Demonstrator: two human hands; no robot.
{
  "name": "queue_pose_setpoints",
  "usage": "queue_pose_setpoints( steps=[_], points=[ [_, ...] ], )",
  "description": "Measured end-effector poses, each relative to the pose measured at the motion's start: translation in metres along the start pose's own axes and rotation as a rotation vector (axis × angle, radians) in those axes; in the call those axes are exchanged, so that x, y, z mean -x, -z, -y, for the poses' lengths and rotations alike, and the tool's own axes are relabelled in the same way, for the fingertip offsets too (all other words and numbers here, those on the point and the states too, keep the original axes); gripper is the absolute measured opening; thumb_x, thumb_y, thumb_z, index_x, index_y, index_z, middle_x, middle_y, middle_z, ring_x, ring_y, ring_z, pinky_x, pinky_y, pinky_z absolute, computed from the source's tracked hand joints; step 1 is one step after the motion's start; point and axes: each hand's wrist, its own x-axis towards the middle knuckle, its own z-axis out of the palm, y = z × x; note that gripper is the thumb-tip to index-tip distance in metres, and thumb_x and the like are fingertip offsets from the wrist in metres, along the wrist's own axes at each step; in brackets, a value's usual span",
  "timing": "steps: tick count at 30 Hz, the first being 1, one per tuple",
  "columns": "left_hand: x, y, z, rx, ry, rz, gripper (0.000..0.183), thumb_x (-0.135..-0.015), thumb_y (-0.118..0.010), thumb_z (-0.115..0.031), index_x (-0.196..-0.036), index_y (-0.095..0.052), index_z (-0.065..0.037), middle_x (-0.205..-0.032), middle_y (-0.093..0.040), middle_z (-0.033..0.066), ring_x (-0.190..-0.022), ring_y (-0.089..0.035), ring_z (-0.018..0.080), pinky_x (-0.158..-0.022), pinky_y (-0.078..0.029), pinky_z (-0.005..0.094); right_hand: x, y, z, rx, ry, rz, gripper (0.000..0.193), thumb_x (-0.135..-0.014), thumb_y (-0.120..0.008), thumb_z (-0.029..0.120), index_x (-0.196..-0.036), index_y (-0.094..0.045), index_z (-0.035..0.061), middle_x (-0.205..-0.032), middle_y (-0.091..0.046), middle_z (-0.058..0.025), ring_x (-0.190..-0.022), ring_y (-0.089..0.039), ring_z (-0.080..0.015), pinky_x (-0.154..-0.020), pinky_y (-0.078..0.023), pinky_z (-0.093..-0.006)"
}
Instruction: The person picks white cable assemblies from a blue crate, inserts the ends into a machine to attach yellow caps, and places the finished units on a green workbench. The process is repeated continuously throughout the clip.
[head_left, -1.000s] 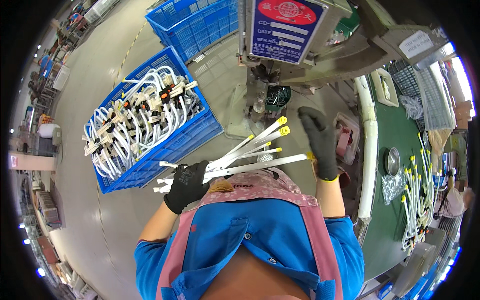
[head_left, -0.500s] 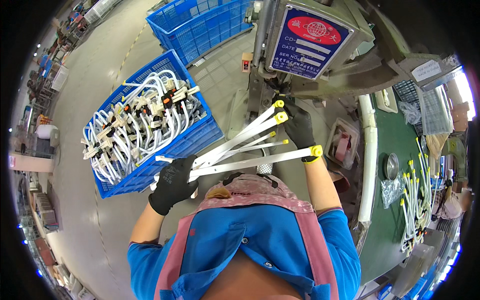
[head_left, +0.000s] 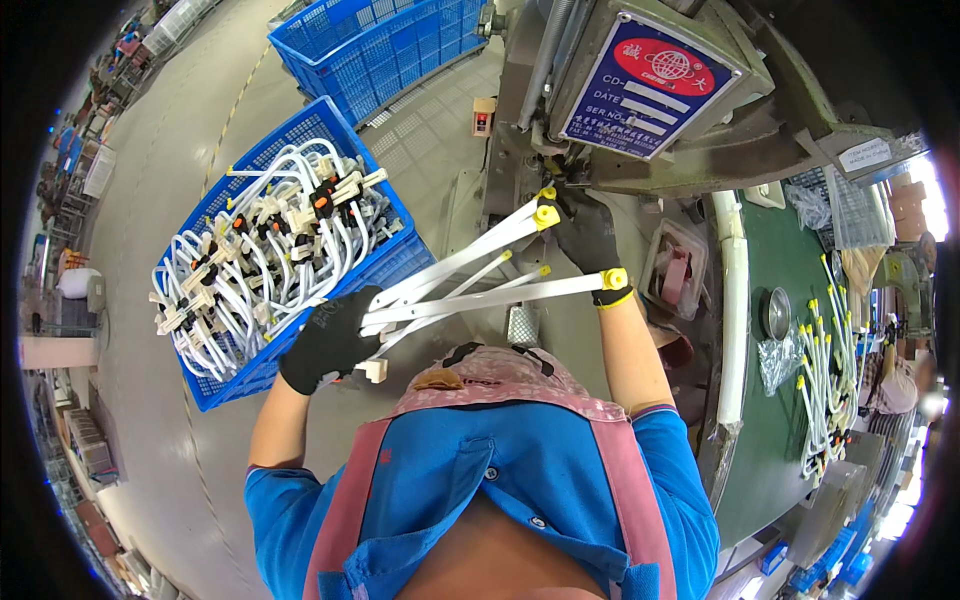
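My left hand (head_left: 330,342), in a black glove, is closed around one end of a bundle of white tubes (head_left: 490,292), which looks like a folding leg frame. The tubes fan out to the right, and their far ends carry yellow caps (head_left: 545,217). A pale plastic fitting (head_left: 373,371) hangs just below the left glove. My right hand (head_left: 585,232), also black-gloved, is at the upper capped ends, under the machine head. Its fingers are curled in beside a cap; what they pinch is hidden. The lowest capped tube crosses in front of my right wrist.
A blue crate (head_left: 365,270) heaped with bent white tubes and fittings stands at left. More blue crates (head_left: 400,62) are behind it. A heavy machine (head_left: 690,180) with a blue plate looms ahead. At right, a green table (head_left: 750,440) carries capped tubes (head_left: 825,385) and a metal bowl (head_left: 776,313).
My left hand has risen a little with the tubes, and the fitting below it shows more. The tubes sit closer together. My right hand stays by the capped ends. The view has shifted slightly.
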Motion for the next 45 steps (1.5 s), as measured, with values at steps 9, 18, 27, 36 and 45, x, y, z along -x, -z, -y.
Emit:
queue_pose_setpoints(
  steps=[9, 18, 27, 36, 45],
  points=[
    [-0.001, 0.01, 0.023, 0.016, -0.036, 0.102, 0.055, -0.071, -0.069, -0.022, -0.12, -0.051, -0.002, -0.088, -0.063, 0.0215, -0.081, -0.061, 0.0381, -0.071, -0.048, 0.0443, 0.014, -0.017, 0.006, -0.093, -0.219, 0.042, 0.028, -0.09, -0.056, 0.03, -0.099, -0.067, 0.0056, -0.083, -0.066, -0.0172, -0.075, -0.064, -0.0339, -0.066, -0.049, -0.0411],
    [0.005, -0.016, 0.033, -0.035, -0.114, 0.046, 0.063, -0.072, -0.068, -0.021, -0.126, -0.046, 0.003, -0.096, -0.063, 0.0241, -0.089, -0.061, 0.0391, -0.077, -0.048, 0.0445, 0.057, -0.03, 0.039, -0.536, -0.296, -0.117, 0.033, -0.095, -0.052, 0.029, -0.115, -0.062, 0.0048, -0.087, -0.066, -0.0089, -0.071, -0.063, -0.0181, -0.065, -0.05, -0.0303],
    [0.006, -0.016, 0.029, -0.017, -0.05, 0.1, 0.064, -0.074, -0.069, -0.018, -0.13, -0.044, -0.001, -0.099, -0.063, 0.0217, -0.088, -0.061, 0.0376, -0.074, -0.049, 0.0439, 0.049, -0.023, 0.061, -0.42, -0.304, -0.075, 0.037, -0.083, -0.069, 0.014, -0.117, -0.062, 0.0016, -0.083, -0.065, -0.0043, -0.072, -0.058, -0.0084, -0.066, -0.048, -0.0238],
    [0.013, -0.017, 0.012, 0.004, 0.069, 0.115, 0.066, -0.075, -0.071, -0.02, -0.133, -0.044, -0.005, -0.102, -0.064, 0.0212, -0.089, -0.063, 0.0367, -0.074, -0.05, 0.0427, 0.047, -0.012, 0.066, -0.253, -0.295, -0.04, 0.039, -0.083, -0.068, 0.025, -0.116, -0.062, 0.0047, -0.085, -0.068, -0.0147, -0.074, -0.067, -0.024, -0.067, -0.052, -0.0341],
    [0.016, -0.006, -0.006, 0.02, -0.003, 0.023, 0.071, -0.075, -0.069, -0.017, -0.138, -0.039, -0.004, -0.112, -0.06, 0.022, -0.094, -0.061, 0.0371, -0.079, -0.049, 0.0434, 0.033, -0.005, 0.075, -0.348, -0.227, -0.085, 0.034, -0.085, -0.066, 0.022, -0.115, -0.062, 0.0042, -0.08, -0.067, -0.0129, -0.067, -0.064, -0.0215, -0.062, -0.049, -0.0313]
  ],
)
